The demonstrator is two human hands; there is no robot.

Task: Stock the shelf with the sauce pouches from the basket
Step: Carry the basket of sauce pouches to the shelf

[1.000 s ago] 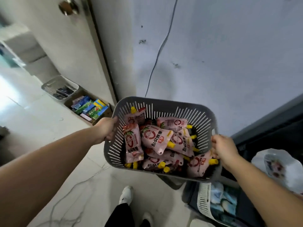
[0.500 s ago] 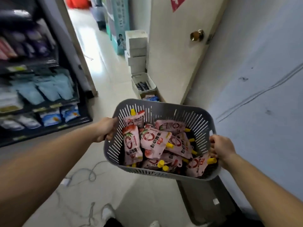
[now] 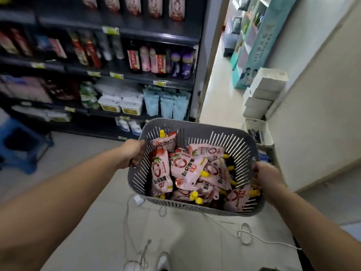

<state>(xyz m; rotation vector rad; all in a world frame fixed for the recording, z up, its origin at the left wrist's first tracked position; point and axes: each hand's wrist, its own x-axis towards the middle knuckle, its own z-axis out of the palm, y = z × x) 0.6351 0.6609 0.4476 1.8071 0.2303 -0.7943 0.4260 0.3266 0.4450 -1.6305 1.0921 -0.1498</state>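
I carry a grey slotted plastic basket (image 3: pixel 197 128) at waist height, above the floor. It is heaped with several pink sauce pouches (image 3: pixel 185 169) that have yellow caps. My left hand (image 3: pixel 131 152) grips the basket's left rim. My right hand (image 3: pixel 268 176) grips its right rim. The dark store shelf (image 3: pixel 156 39) stands ahead and to the left, stocked with bottles and bags. A row of similar pink pouches (image 3: pixel 154 5) stands on its top level.
A blue plastic stool (image 3: pixel 21 141) stands at the left by the shelf. White cables (image 3: pixel 244 233) lie on the floor below the basket. At the right wall are stacked white boxes (image 3: pixel 263 90) and a small grey bin (image 3: pixel 258 132). An aisle opens ahead right.
My view has swung left from the wall and door to face the shelf. Both hands keep their hold on the basket, which stays in front of me.
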